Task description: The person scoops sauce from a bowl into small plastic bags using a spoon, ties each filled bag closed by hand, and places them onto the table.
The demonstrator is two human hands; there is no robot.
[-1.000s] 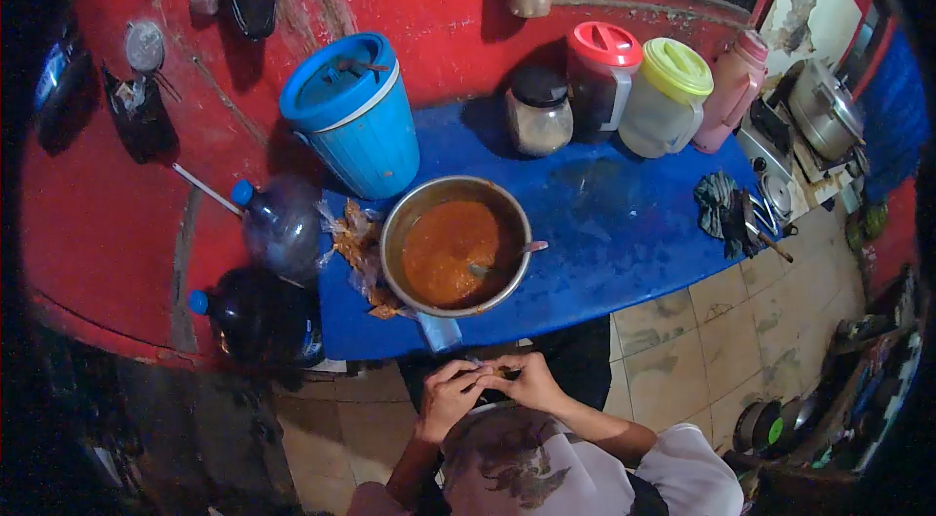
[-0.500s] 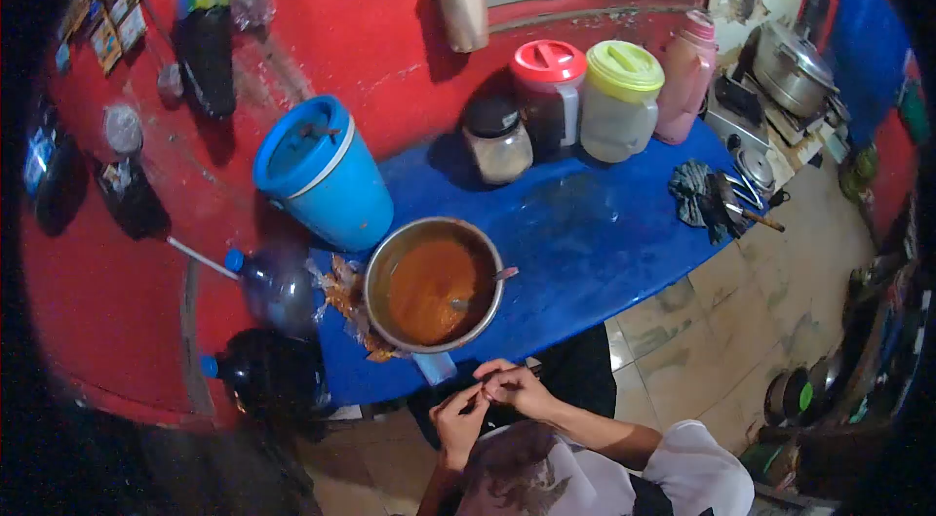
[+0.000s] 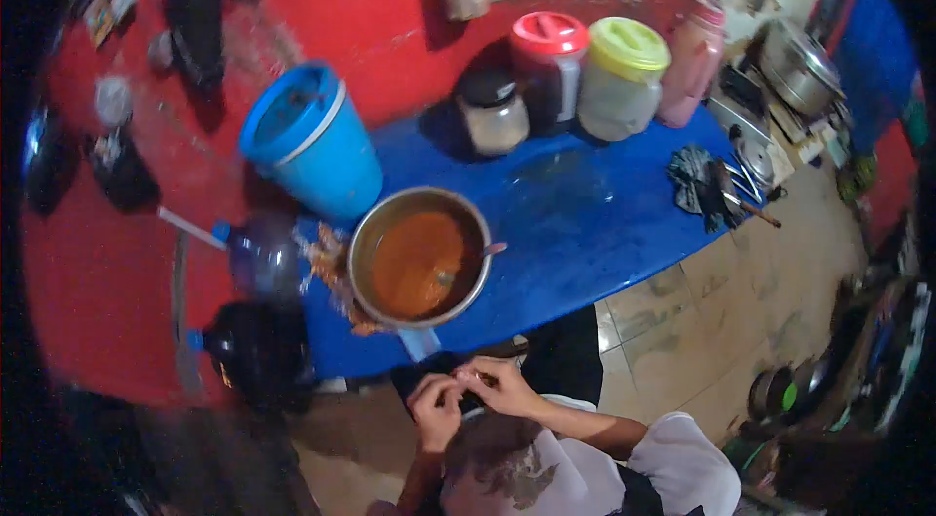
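My left hand (image 3: pixel 435 411) and my right hand (image 3: pixel 499 387) meet above my lap, just off the near edge of the blue table (image 3: pixel 556 262). Both have their fingers curled together around something too small and blurred to name. Beyond them on the table stands a metal pot (image 3: pixel 478 290) of orange-red sauce (image 3: pixel 414 258), with a spoon (image 3: pixel 495 249) leaning on its right rim. A pale blue packet (image 3: pixel 420 344) lies at the table edge between pot and hands. Crumpled, stained plastic (image 3: pixel 327 262) sits left of the pot.
A blue cooler (image 3: pixel 317 150) stands behind the pot. Along the wall are a black-lidded jar (image 3: pixel 495 121), a red-lidded jug (image 3: pixel 548 72), a yellow-lidded jug (image 3: pixel 622 87) and a pink flask (image 3: pixel 690 67). Dark cloth (image 3: pixel 694 186) and utensils lie right; large bottles (image 3: pixel 263 258) stand left.
The view has shifted, so the table and pot appear further left. My hands stay together over my lap, their fingers slightly rearranged. The pot and jugs keep their places on the table.
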